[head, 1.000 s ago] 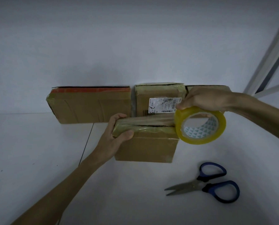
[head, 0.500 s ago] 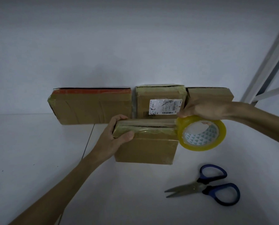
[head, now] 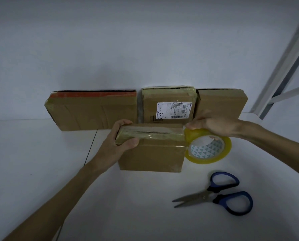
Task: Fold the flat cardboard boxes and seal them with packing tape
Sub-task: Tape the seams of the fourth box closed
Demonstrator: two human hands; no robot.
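Observation:
A small brown cardboard box (head: 152,153) stands on the white table in the middle, its top seam covered with glossy tape. My left hand (head: 118,140) grips the box's top left corner, thumb on the front face. My right hand (head: 214,124) holds a yellowish roll of packing tape (head: 208,146) against the box's top right corner, and a strip runs from the roll along the top seam.
Three folded boxes line the back wall: a wide one with a red edge (head: 93,112), one with a shipping label (head: 168,105) and a plain one (head: 221,101). Blue-handled scissors (head: 220,193) lie open at the front right. A grey metal frame (head: 284,66) rises at the right.
My right hand has drawn the tape roll down and to the right, past the box's top right corner. The left hand keeps its grip on the box.

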